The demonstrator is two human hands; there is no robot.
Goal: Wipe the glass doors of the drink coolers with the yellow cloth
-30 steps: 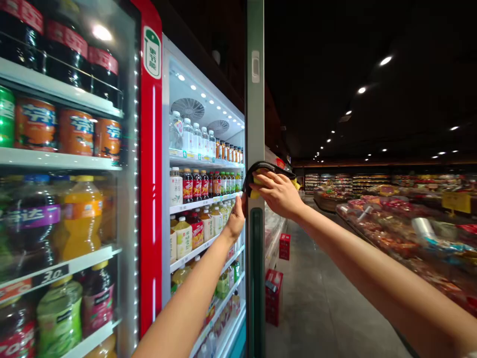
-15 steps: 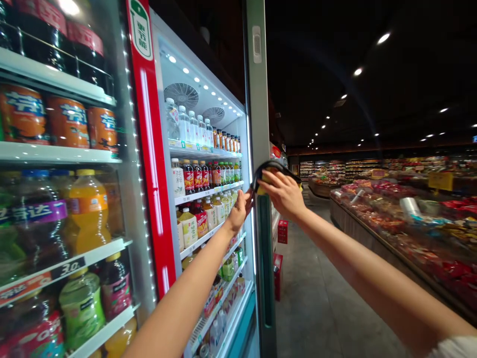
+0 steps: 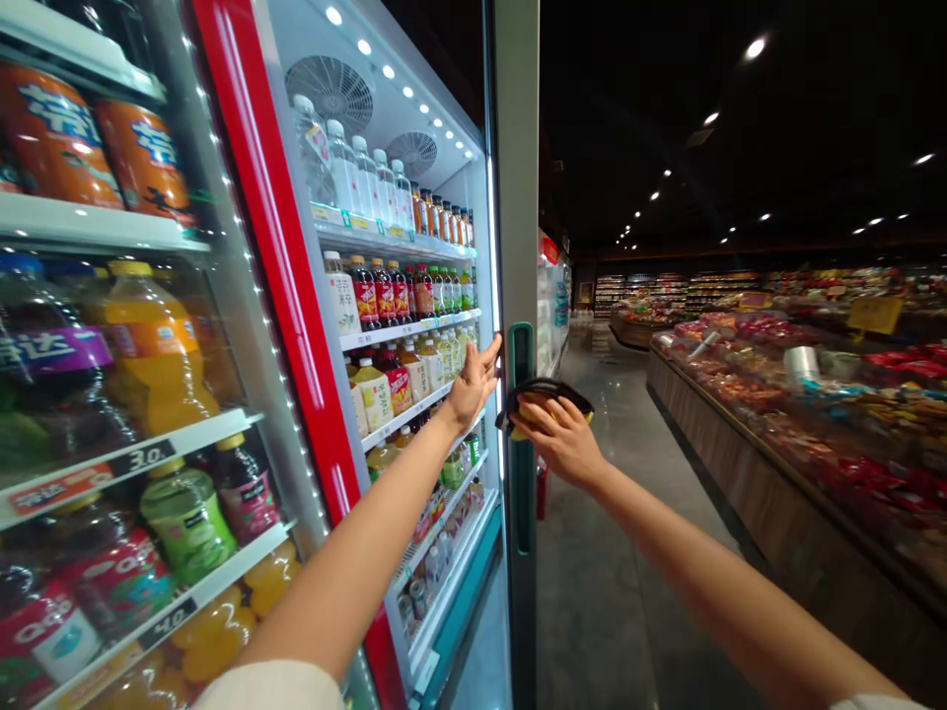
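A fridge door [image 3: 516,187] stands open, seen nearly edge-on, with a long recessed green handle [image 3: 522,503] in its grey frame. My right hand [image 3: 558,434] presses a black and yellow cloth [image 3: 551,390] over the handle area of this frame. My left hand [image 3: 474,383] is at the other side of the door, its fingers stretched out and its thumb raised. Its fingertips reach the door's edge; whether they press on it I cannot tell. Behind that hand, bottled drinks [image 3: 400,385] line the lit shelves.
A red, lit post [image 3: 273,247] divides the open fridge from a glass-fronted one at left, holding soda bottles [image 3: 152,340] and orange cans [image 3: 144,158]. A grey floor aisle [image 3: 607,562] runs along the right, beside a long bin of packaged goods [image 3: 784,434].
My right hand has slid down the door frame with the cloth, uncovering the handle's upper end. My left hand stays beside the door, its fingers now more spread. The view has shifted.
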